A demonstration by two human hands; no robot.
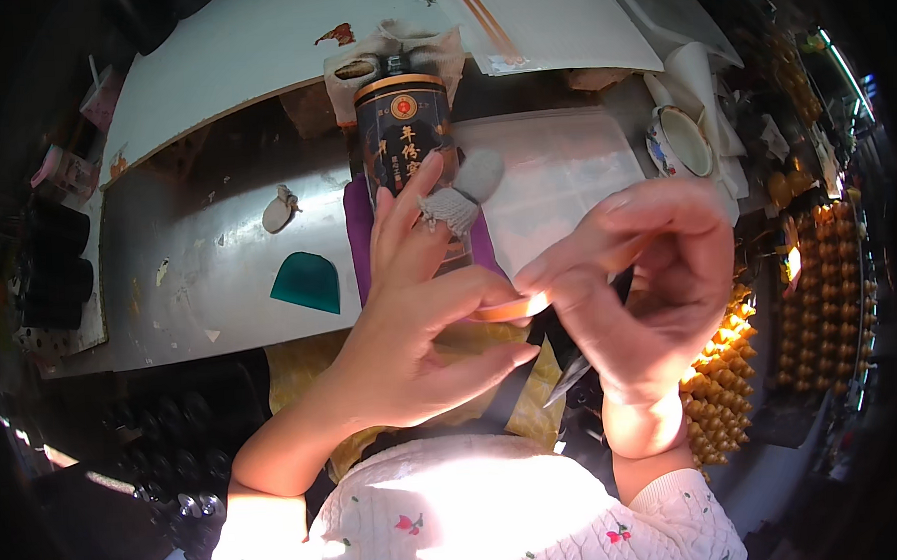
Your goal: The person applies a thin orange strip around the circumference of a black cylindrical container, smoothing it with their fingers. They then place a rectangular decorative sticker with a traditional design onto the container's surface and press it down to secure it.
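Note:
A short, shiny orange strip point(510, 310) stretches between my two hands in front of my chest. My left hand point(401, 332) has it at the bent fingers, its thumb apart below and its upper fingers reaching toward a black cylindrical canister point(407, 122) with a gold rim. The strip's other end sits in a pinch between thumb and forefinger of my right hand point(659, 281), which is slightly blurred. Below the right hand a pointed grey metal blade point(570, 380) shows; its handle is hidden. Beside the canister lies a grey knitted piece point(450, 210), partly on a purple cloth point(358, 234).
A teal scraper point(307, 283) and a small round pad point(279, 213) lie on the metal tabletop point(207, 250). At the back, a white sheet point(567, 25) bears orange strips. An enamel bowl point(680, 140) stands at right, above golden knobbly pieces point(719, 398).

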